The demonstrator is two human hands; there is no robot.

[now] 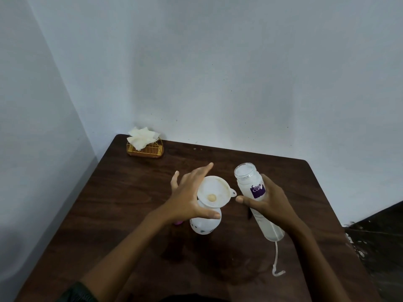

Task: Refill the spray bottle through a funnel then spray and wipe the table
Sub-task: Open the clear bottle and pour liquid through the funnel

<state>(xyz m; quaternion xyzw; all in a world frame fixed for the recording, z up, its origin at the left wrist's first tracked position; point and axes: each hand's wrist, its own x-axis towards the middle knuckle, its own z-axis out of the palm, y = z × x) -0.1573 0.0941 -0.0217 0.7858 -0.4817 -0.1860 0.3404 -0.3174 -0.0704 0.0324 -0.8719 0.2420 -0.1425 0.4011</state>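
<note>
Head view, looking down at a dark brown wooden worktop (130, 192) set into a corner between pale walls (218, 73).

Spray bottle (205, 225): white body with small dark printed marks, upright near the worktop centre, no spray head on it; a white funnel (214, 190) sits in its neck, bowl tipped slightly toward the camera, a yellowish spot at its centre, a small loop tab on its right rim.

Left hand (192, 192): grip wide, fingers straight and spread, palm facing the funnel from its left side; the thumb crosses in front of the spray bottle just under the funnel bowl; cannot tell whether hand and funnel touch.

Right hand (268, 203): grip closed round a clear bottle (253, 188) with a purple label; thumb on the left of it, fingers wrapped behind; the bottle is uncapped, leaning, mouth uppermost and just to the right of the funnel, apart from it; base toward the person; a thin white cord (277, 262) hangs from the base end and curls at its tip.

A small pink object (178, 222) shows just left of the spray bottle, mostly hidden behind the left wrist; cannot identify it.

Far left corner of the worktop: gold wire holder (145, 149) with crumpled white tissues (142, 137) standing in it; well apart from both hands.

A dark sleeve (80, 290) shows at the lower left edge.
</note>
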